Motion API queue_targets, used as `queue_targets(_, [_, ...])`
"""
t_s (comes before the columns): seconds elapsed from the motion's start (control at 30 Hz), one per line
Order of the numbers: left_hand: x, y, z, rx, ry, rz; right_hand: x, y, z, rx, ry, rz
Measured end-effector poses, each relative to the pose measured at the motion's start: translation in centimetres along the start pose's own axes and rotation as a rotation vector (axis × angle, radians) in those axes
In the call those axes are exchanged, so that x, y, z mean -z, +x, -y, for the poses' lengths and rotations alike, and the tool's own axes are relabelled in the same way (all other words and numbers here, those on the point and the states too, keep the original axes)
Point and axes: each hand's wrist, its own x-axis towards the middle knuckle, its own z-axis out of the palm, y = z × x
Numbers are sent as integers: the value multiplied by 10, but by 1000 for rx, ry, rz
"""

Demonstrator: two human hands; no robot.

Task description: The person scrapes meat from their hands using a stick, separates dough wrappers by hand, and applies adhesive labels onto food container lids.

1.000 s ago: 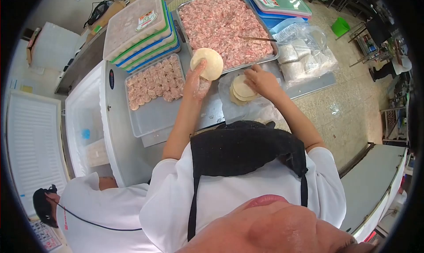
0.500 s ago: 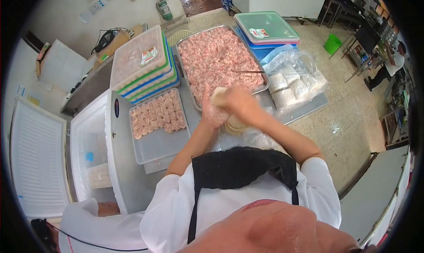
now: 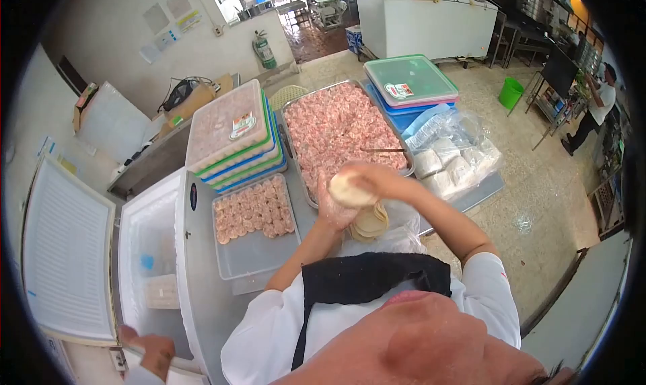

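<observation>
Pale round dough wrappers [image 3: 350,188] are held between my two hands, in front of the big metal tray of ground meat [image 3: 336,123]. My left hand [image 3: 332,209] is closed around them from the left. The fingers of my right hand [image 3: 369,175], smeared by motion, press on them from above. A stack of more wrappers [image 3: 369,225] lies on plastic just below my hands. To the left, a shallow plastic tray [image 3: 259,260] holds rows of meat-filled pieces [image 3: 252,210]. A thin utensil [image 3: 383,150] rests on the meat.
Stacked lidded trays [image 3: 229,126] stand at the left and more [image 3: 410,82] behind the meat. Bagged white packages [image 3: 447,166] lie at the right. An open freezer [image 3: 151,250] is at left, with another person's hand [image 3: 151,348] beside it. Someone stands far right [image 3: 599,102].
My right hand has left the wrapper stack and joined my left hand at the held wrappers. The view has tilted up. The co-worker at lower left has shifted, now showing an outstretched hand.
</observation>
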Motion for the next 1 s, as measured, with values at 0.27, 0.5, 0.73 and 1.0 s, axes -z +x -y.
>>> queue_targets(0.27, [-5,-2,-14,138,-193,185,-36,-4,59,-61,-267,256])
queue_targets(0.5, [-15,13,-17,135,7,216,13,4,28,-248,-509,-33])
queue_targets(0.73, [10,29,-13,92,241,158,12,10,7,-222,-380,-41])
queue_targets(1.0, [-30,13,-29,84,798,22,-14,13,57,228,-437,225])
